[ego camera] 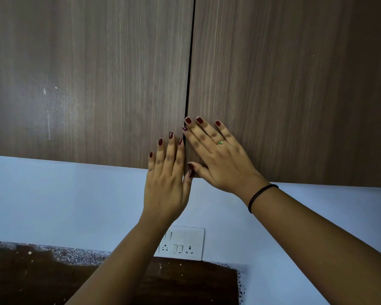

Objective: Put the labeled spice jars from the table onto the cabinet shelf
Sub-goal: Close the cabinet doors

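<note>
Cabinet (53,40) shut, shelf hidden behind doors. Left hand (166,183) flat on left door (119,95), fingers straight, just left of door seam (190,62). Right hand (222,164) spread flat on right door (295,84), fingertips touching seam. Neither hand grasping anything. Switch panel (183,244) on wall, well below seam.

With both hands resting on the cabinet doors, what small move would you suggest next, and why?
Probably hook the left hand under the lower edge of the left door and pull it open. Both doors are shut, no handles show, and it and the right hand lie flat beside the seam, holding nothing.
</note>
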The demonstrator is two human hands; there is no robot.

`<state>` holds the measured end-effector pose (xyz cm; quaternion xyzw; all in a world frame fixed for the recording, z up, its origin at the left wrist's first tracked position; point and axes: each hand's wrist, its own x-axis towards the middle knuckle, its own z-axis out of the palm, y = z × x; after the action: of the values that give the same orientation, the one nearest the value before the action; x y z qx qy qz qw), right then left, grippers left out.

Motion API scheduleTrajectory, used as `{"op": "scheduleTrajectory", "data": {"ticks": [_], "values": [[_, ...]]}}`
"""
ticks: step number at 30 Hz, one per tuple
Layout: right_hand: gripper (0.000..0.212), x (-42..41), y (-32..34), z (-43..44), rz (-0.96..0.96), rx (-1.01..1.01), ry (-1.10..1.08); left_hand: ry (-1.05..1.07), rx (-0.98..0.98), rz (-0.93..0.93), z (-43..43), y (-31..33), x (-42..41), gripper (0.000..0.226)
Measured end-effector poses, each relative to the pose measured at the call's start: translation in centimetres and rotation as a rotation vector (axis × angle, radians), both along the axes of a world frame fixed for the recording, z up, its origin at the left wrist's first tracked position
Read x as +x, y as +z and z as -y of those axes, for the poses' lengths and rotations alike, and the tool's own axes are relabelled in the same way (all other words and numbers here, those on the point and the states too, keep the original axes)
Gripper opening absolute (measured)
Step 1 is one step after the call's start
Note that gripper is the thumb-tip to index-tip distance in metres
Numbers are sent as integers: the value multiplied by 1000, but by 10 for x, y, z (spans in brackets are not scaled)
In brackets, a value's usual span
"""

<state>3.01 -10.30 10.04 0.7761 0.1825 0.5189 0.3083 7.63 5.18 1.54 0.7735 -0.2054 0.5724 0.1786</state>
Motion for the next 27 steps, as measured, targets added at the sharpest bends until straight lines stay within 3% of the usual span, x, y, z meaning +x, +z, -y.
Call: {"op": "scheduleTrajectory", "data": {"ticks": [27], "values": [[65, 27, -7, 6, 35, 22, 25, 43, -42, 69, 14, -2, 22, 68]]}}
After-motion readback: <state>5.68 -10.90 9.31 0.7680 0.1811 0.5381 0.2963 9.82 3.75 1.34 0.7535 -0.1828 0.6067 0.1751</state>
